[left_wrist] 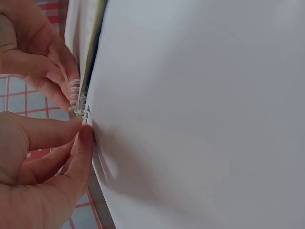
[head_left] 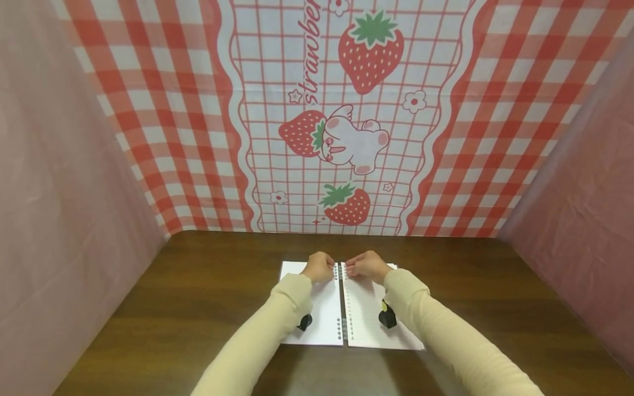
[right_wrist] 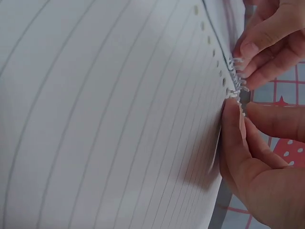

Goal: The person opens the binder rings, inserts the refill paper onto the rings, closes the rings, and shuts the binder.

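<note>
An open loose-leaf notebook (head_left: 366,319) lies on the table, with a white blank page (head_left: 324,316) on its left and a ruled, hole-punched page (right_wrist: 119,95) on its right. Clear binder rings (right_wrist: 236,76) run between the two sides, in groups at the far and near ends. My left hand (head_left: 319,267) pinches the far ring group and page edge between thumb and fingertips. Beside it, my right hand (head_left: 367,267) pinches the ruled page's edge at the same rings, thumb over the paper. The fingers hide part of the rings.
The notebook rests on a brown wooden table (head_left: 188,308). Behind the table hangs a red-checked strawberry cloth (head_left: 307,165), with pink cloth walls (head_left: 569,192) at both sides. The near ring group (head_left: 345,328) lies between my forearms.
</note>
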{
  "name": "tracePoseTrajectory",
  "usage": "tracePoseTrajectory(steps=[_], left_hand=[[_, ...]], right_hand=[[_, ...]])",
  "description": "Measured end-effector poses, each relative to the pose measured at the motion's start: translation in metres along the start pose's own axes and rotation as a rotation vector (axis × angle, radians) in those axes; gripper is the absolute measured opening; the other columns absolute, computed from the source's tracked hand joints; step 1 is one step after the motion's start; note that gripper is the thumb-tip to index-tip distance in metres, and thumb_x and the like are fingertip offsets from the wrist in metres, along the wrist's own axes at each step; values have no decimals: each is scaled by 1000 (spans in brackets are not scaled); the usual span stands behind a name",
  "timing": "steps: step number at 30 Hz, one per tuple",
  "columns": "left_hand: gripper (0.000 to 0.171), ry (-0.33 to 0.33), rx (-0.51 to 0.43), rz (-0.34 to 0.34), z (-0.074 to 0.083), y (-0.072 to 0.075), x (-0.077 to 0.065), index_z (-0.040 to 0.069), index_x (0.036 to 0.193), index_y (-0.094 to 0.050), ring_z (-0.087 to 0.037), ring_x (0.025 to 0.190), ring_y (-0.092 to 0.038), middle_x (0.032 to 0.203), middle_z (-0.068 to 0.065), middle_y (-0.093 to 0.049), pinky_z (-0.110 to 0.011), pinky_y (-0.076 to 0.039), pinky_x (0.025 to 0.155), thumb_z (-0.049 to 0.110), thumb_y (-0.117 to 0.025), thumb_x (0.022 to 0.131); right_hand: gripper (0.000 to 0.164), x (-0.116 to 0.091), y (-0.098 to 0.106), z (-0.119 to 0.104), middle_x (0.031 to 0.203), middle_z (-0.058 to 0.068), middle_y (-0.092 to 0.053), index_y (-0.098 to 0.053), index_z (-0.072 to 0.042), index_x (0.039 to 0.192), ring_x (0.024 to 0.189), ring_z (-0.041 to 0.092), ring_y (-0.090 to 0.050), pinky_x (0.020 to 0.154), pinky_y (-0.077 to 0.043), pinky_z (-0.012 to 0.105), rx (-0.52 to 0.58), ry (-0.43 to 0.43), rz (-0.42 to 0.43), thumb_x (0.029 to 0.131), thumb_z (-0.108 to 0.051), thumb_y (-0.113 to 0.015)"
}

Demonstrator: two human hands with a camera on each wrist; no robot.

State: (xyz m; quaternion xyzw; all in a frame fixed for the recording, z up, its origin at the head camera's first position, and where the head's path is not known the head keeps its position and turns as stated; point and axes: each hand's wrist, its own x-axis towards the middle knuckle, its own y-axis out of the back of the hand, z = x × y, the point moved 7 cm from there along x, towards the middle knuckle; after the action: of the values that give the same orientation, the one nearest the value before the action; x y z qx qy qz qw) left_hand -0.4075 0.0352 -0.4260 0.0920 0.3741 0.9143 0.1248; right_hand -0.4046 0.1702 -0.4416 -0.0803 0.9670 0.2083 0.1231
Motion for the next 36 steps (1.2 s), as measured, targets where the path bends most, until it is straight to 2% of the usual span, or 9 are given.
tracePoseTrajectory(steps=[3, 6, 18, 22, 24, 28, 31, 33, 36], left_hand=[[27, 51, -58, -3, -2, -2, -1, -5, 97, -74, -15, 76, -57, 85, -13, -72, -19, -47, 66, -7, -65, 72], [27, 86, -98, -12, -2, -4, -1, -3, 97, -74, -14, 75, -53, 83, -11, -70, -17, -42, 64, -8, -64, 72], [24, 132, -150, 59, 1, -7, -5, -3, 93, -75, -19, 78, -59, 88, -18, -74, -27, -55, 78, 8, -79, 73], [23, 115, -139, 82, 4, -7, -7, -3, 91, -76, -18, 77, -59, 85, -18, -74, -26, -54, 75, 10, -81, 72], [23, 100, -135, 100, 5, -7, -8, -3, 90, -76, -17, 74, -58, 81, -17, -74, -24, -53, 72, 8, -81, 71], [22, 70, -140, 143, 4, -6, -8, -5, 88, -75, -15, 70, -56, 77, -17, -73, -21, -51, 66, -3, -79, 66], [23, 67, -147, 154, 4, -5, -7, -6, 87, -75, -16, 70, -58, 79, -18, -74, -22, -52, 67, -4, -80, 65], [22, 62, -145, 155, 5, -4, -6, -7, 87, -75, -17, 71, -58, 80, -18, -74, -23, -53, 67, -3, -81, 66], [22, 52, -131, 150, 7, -3, -3, -6, 88, -75, -16, 72, -58, 81, -18, -74, -23, -53, 68, -3, -79, 67]], right_hand=[[39, 2, -4, 4, 103, 21, -73, -55, 20, 124, 79, 8, -65, 79, -60, 24, 134, -50, -33, 85, 15, -54], [38, 4, -7, 6, 100, 17, -72, -53, 21, 125, 79, 8, -65, 78, -60, 23, 197, -76, -43, 88, 15, -52], [35, -1, -8, 9, 79, 3, -70, -58, 20, 119, 68, 6, -63, 71, -61, 22, 213, -101, 44, 85, 13, -58], [35, -4, -9, 10, 75, 1, -68, -58, 20, 119, 66, 5, -62, 70, -60, 21, 244, -114, 47, 85, 12, -59], [35, -5, -9, 10, 78, 6, -72, -58, 20, 119, 67, 6, -64, 71, -61, 22, 258, -116, 50, 85, 13, -60], [36, -4, -9, 12, 103, 23, -74, -60, 17, 120, 70, 6, -65, 73, -61, 23, 248, -126, 63, 84, 12, -61], [37, -3, -8, 13, 116, 25, -70, -61, 15, 121, 71, 6, -65, 74, -61, 23, 221, -132, 69, 85, 11, -61], [37, -2, -8, 11, 108, 22, -73, -61, 15, 122, 71, 5, -65, 73, -61, 22, 215, -132, 70, 85, 10, -61], [37, 0, -6, 8, 87, 12, -74, -59, 16, 123, 69, 5, -64, 72, -61, 22, 227, -126, 59, 86, 10, -60]])
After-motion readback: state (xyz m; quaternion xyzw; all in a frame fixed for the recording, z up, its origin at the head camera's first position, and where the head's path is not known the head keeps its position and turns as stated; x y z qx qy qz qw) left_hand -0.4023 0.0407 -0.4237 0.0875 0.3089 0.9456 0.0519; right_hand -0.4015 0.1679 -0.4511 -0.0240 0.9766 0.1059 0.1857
